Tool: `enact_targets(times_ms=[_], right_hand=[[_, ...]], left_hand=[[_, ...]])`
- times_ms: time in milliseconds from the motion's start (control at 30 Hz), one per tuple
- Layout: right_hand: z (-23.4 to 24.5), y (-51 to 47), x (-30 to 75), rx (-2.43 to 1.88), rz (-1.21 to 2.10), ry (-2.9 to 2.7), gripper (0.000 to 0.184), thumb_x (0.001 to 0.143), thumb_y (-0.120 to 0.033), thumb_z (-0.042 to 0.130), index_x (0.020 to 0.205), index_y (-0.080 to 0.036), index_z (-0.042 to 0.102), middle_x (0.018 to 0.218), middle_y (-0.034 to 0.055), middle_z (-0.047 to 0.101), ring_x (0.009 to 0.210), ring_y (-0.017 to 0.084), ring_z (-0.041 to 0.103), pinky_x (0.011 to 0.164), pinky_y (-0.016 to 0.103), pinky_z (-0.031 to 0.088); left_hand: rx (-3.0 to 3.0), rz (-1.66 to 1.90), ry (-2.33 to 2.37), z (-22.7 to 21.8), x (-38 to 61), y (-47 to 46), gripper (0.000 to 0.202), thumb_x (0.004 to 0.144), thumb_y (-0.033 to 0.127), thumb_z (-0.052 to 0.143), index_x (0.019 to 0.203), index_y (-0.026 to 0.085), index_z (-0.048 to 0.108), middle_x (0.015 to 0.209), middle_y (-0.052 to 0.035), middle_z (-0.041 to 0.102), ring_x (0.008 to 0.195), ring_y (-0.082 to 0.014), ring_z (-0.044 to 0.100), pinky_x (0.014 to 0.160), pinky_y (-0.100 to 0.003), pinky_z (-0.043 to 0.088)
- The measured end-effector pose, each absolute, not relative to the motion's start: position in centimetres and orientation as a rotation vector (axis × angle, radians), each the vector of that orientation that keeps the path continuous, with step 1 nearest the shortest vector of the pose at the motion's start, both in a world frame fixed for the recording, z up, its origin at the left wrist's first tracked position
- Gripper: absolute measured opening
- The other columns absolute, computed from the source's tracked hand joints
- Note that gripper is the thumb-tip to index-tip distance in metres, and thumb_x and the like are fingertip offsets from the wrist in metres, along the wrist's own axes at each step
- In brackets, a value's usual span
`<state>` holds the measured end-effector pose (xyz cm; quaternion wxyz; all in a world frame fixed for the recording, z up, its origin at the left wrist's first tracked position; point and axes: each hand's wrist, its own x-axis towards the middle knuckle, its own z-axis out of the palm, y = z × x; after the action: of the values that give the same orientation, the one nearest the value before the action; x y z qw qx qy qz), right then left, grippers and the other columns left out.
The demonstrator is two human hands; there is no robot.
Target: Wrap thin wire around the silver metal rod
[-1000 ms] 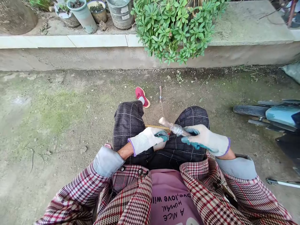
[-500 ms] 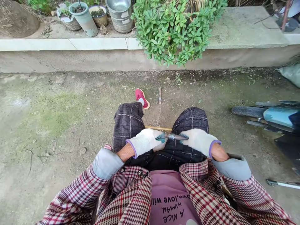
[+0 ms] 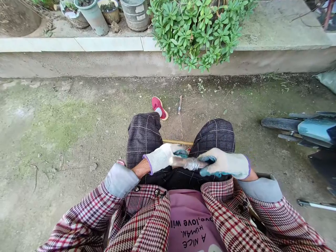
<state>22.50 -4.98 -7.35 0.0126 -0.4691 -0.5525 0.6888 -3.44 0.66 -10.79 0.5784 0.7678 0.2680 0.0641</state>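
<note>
A short wooden stick [image 3: 181,162] with thin silvery wire [image 3: 192,163] wound around its middle lies level across my lap. My right hand [image 3: 223,162], in a white glove with teal-coated fingers, is closed on the stick's right end. At the stick's left end, my left hand [image 3: 162,155] in a matching glove has its fingers curled in against it; its exact grip is partly hidden. Beyond my knees, a second stick [image 3: 180,105] with wire near its end lies on the ground. A faint strand of wire runs from it toward my hands.
A thin yellowish rod [image 3: 177,142] spans between my knees. Ahead, a low ledge [image 3: 110,44] bears flower pots [image 3: 94,17], a metal pot [image 3: 135,15] and a leafy plant [image 3: 194,31]. To the right are a blue vehicle's wheel [image 3: 279,123] and a white-and-black pole [image 3: 319,205].
The wire-wound stick has come slightly lower and nearer to me, and its wound part shows more. My right hand has turned, showing more teal fingers. The coiled wire between my knees looks straighter.
</note>
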Motion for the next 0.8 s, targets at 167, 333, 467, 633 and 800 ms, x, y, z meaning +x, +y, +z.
enact_targets(times_ms=[167,333,467,633,800], right_hand=[[-8.1,-5.4,21.7,-1.298,2.018,-2.121,0.023,0.081,-0.036,0.076,0.091,-0.016,0.080,0.074,-0.0024,0.066,0.066,0.011,0.051,0.060,0.024,0.041],[-8.3,-5.6,21.6,-1.256,1.980,-2.186,0.028,0.082,-0.040,0.076,0.095,-0.015,0.081,0.078,-0.0017,0.070,0.068,0.012,0.055,0.064,0.024,0.043],[-7.6,-5.4,21.5,-1.308,2.002,-2.109,0.031,0.083,-0.042,0.077,0.099,-0.017,0.082,0.084,-0.0001,0.074,0.074,0.015,0.061,0.065,0.023,0.045],[-7.1,-5.3,21.2,-1.221,2.017,-2.074,0.028,0.088,-0.041,0.073,0.100,-0.017,0.081,0.089,0.0012,0.076,0.079,0.017,0.064,0.072,0.023,0.049],[-7.2,-5.5,21.3,-1.283,2.077,-1.922,0.030,0.090,-0.044,0.068,0.096,-0.015,0.074,0.076,0.0006,0.068,0.064,0.012,0.056,0.058,0.022,0.046]], left_hand=[[1.961,0.062,0.734,-10.1,-3.7,0.9,0.026,0.101,0.029,0.051,0.089,0.017,0.071,0.091,-0.0032,0.073,0.084,-0.0154,0.066,0.083,-0.026,0.052],[2.132,0.062,0.771,-9.5,-3.5,1.2,0.026,0.101,0.028,0.054,0.086,0.018,0.074,0.091,-0.0041,0.073,0.089,-0.0187,0.063,0.096,-0.034,0.049],[2.149,0.092,0.797,-10.3,-3.6,1.5,0.023,0.099,0.028,0.057,0.088,0.018,0.075,0.100,-0.0063,0.074,0.101,-0.0209,0.063,0.100,-0.035,0.050],[1.851,0.096,0.659,-11.0,-4.1,1.5,0.027,0.101,0.028,0.050,0.098,0.014,0.073,0.098,-0.0049,0.074,0.089,-0.0152,0.066,0.089,-0.027,0.053],[1.621,0.135,0.717,-11.0,-4.2,1.8,0.021,0.094,0.031,0.064,0.093,0.013,0.074,0.089,-0.0053,0.074,0.087,-0.0192,0.067,0.083,-0.031,0.056]])
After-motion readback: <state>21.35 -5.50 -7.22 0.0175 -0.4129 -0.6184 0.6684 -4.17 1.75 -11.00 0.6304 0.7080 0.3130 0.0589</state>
